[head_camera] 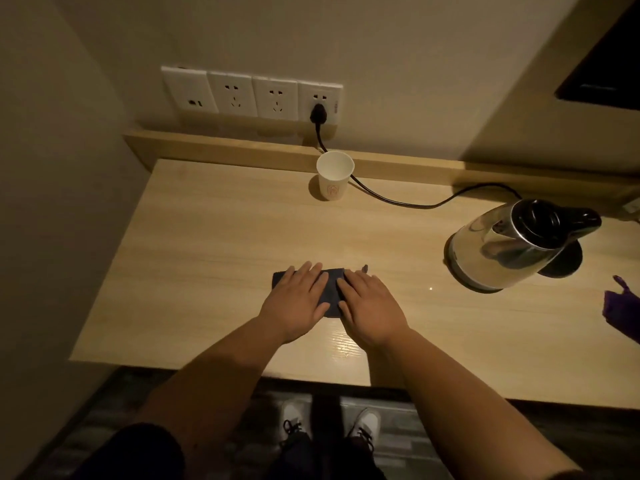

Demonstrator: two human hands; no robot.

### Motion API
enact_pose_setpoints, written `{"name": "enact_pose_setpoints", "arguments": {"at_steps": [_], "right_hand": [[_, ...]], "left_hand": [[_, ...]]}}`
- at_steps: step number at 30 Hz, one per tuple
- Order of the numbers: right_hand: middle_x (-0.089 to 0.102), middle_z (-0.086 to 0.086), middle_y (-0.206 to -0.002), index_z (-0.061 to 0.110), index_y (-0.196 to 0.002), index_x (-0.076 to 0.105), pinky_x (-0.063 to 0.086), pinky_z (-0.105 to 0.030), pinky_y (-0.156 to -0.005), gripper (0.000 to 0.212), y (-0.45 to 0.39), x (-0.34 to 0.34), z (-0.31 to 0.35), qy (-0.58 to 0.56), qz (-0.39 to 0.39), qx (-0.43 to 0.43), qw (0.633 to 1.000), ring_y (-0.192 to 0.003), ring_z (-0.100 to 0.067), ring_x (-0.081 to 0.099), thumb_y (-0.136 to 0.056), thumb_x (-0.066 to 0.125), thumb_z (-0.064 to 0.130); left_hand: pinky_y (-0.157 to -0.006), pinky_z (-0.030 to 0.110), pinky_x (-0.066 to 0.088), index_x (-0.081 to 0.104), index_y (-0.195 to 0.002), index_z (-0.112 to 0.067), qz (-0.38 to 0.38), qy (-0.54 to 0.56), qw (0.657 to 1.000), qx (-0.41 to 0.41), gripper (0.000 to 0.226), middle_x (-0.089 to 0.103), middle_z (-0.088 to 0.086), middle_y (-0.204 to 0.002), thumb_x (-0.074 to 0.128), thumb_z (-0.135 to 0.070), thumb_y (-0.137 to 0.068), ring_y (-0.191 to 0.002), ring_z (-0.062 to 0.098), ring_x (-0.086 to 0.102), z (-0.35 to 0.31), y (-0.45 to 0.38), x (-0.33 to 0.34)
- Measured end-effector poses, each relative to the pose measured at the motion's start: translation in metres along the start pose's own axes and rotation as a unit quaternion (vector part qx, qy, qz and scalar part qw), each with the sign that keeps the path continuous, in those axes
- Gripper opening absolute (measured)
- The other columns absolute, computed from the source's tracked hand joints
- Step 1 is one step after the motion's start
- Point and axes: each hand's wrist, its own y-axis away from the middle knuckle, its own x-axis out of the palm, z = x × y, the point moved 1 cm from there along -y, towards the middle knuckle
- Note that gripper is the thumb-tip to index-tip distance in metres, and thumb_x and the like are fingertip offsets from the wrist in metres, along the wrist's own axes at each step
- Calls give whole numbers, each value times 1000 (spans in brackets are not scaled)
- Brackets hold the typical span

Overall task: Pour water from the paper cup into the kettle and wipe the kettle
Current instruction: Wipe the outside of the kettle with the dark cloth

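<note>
**Operator:** Both palms flat, nothing clasped — left hand and right hand lie spread, side by side, on a dark folded cloth at the near middle of the wooden desk. I read that as pressing the cloth flat and ready for wiping.

**Checker:** Item two, the task's things?

**Operator:** Paper cup, upright, far centre, just before the back ledge; I cannot tell if it holds water. Kettle, steel, right side on its dark base, lid apparently shut, well apart from both hands.

**Checker:** Surroundings, obstructions?

**Operator:** Black cord — plugged into the wall sockets, passing just behind the cup, curving right towards the kettle. It could snag a reach for the cup, I judge. Purple object, right edge, unidentified.
</note>
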Motion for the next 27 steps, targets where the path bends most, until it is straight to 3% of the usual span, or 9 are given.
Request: {"name": "enact_pose_setpoints", "arguments": {"at_steps": [5, 8, 12, 16, 19, 23, 27], "right_hand": [[54, -17, -143, 8, -136, 55, 43, -49, -103, 54, -4, 16, -6, 6, 4, -1, 1000, -128, -37, 51, -98, 32, 38], [53, -17, -144, 7, -137, 56, 43, -50, -104, 53, -1, 23, -5, -3, -1, 1, 1000, -129, -37, 51, -98, 34, 36], [53, -15, -144, 9, -136, 57, 42, -49, -106, 52, 5, 24, -4, -5, -3, -9, 1000, -130, -36, 51, -99, 34, 36], [53, -13, -144, 10, -137, 57, 40, -49, -108, 52, 18, 25, 2, -4, 0, -12, 1000, -130, -35, 50, -99, 33, 36], [54, -12, -145, 11, -138, 56, 38, -50, -108, 55, 28, 21, 10, -15, 12, -18, 1000, -132, -35, 49, -99, 28, 38], [54, -12, -144, 13, -139, 53, 34, -49, -110, 63, 38, 0, 9, -35, 13, -8, 999, -134, -35, 46, -97, 19, 44], [47, -11, -150, 15, -142, 51, 25, -44, -116, 62, 51, -26, -10, -31, -16, 59, 998, -141, -32, 37, -100, 17, 46]], "left_hand": [[-117, 43, 2, 17, -152, -11, -27, -18, 999, 29, 69, 20, 11, -159, 25, -54, -99, -147, 28, 13, 4, -1, 12], [-115, 47, 19, 35, -145, -8, -51, -13, 998, 34, 70, 40, 13, -148, 30, -57, -95, -138, 30, 33, 4, 0, 18], [-100, 45, 38, 52, -126, -9, -102, -24, 993, 46, 59, 58, 11, -122, 36, -54, -91, -111, 30, 52, 1, 3, 20], [-85, 41, 42, 58, -112, -11, -105, -54, 991, 58, 43, 60, 9, -107, 53, -48, -90, -97, 28, 55, -5, 12, 18], [-75, 38, 42, 59, -102, -14, -84, -74, 991, 77, 33, 59, 7, -95, 53, -44, -92, -85, 26, 54, -11, 20, 11], [-78, 37, 38, 55, -113, -16, -42, -31, 998, 37, 34, 57, 5, -103, 40, -44, -100, -91, 24, 53, -12, 31, -3], [-81, 33, 41, 50, -124, -20, -64, 75, 994, -51, 34, 57, 1, -112, 38, -42, -101, -95, 19, 53, -12, 30, -25]]}}
